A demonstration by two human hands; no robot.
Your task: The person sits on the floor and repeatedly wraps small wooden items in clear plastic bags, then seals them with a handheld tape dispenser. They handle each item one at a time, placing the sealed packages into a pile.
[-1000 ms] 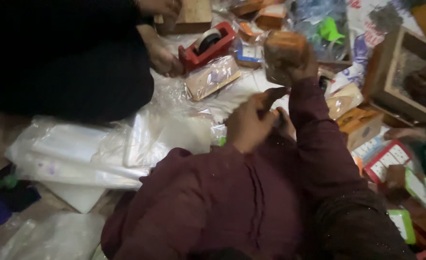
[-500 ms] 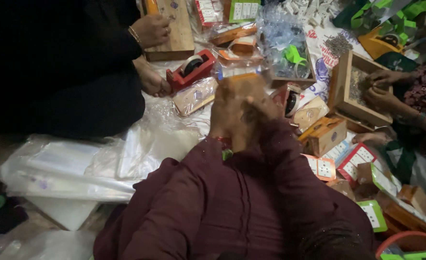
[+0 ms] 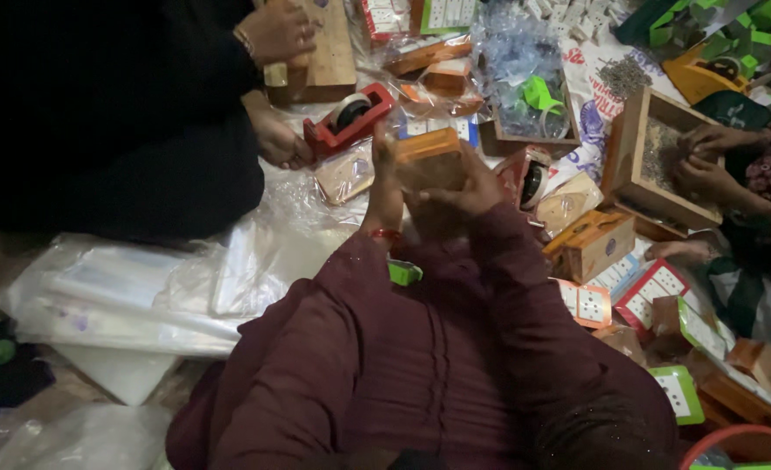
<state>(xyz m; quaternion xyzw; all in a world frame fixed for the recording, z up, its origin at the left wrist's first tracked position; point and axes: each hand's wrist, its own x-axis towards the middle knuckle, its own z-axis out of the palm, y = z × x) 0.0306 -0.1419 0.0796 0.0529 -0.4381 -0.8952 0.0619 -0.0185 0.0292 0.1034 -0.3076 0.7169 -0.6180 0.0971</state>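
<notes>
Both my hands, in maroon sleeves, hold a small orange box (image 3: 429,155) up in front of me. My left hand (image 3: 384,193), with a red bangle at the wrist, grips its left side. My right hand (image 3: 472,190) wraps around its right side and underside. Just beyond the box a red tape dispenser (image 3: 350,117) lies on the floor, and a clear-wrapped packet (image 3: 343,177) lies beside it.
A person in black sits at the left, one hand (image 3: 278,141) by the dispenser. At the right another person's hands (image 3: 697,158) reach into a wooden tray (image 3: 625,148). Orange cartons (image 3: 596,244) and printed cards (image 3: 655,292) lie at the right. Clear plastic bags (image 3: 124,296) are piled at the left.
My left hand has risen and joined my right hand on the orange box, which was held in the right hand alone. The view has shifted toward the right.
</notes>
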